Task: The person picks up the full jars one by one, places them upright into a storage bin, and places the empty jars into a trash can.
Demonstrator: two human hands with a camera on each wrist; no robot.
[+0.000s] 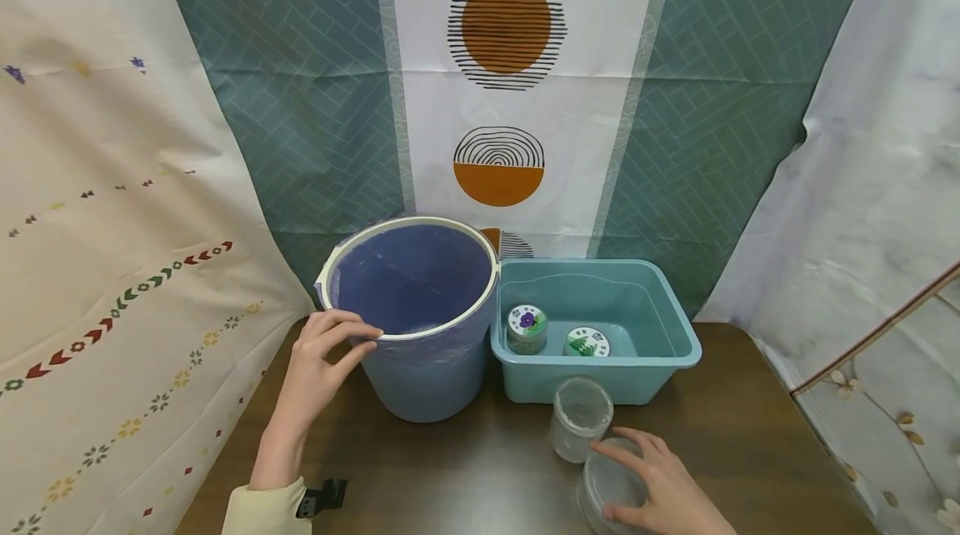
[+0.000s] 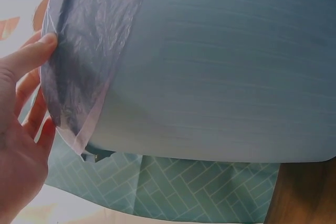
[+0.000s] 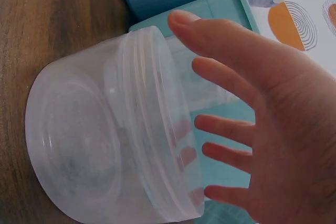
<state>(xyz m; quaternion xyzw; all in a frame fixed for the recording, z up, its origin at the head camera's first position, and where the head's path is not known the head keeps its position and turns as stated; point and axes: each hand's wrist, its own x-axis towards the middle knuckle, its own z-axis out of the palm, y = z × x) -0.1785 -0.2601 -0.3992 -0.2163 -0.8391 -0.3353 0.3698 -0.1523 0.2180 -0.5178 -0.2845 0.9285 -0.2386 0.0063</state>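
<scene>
My left hand [image 1: 322, 360] is at the front left of a blue trash can [image 1: 427, 385], pinching its pale rim [image 1: 405, 336] between thumb and fingers. A thin plastic bag [image 2: 100, 35] lines the can and folds over the rim. At the lower right, my right hand [image 1: 660, 485] spreads thumb and fingers above a wide clear plastic jar [image 1: 611, 481] with a lid [image 3: 157, 124]. In the right wrist view the fingers look slightly apart from the lid. Just behind this jar stands a smaller clear jar [image 1: 577, 427].
A teal plastic bin [image 1: 585, 381] stands right of the trash can, holding a round container with a purple flower lid [image 1: 527, 327] and another with a green leaf lid [image 1: 587, 343]. All stand on a dark wooden table [image 1: 465, 468]. Patterned cloths [image 1: 315, 68] hang behind and at both sides.
</scene>
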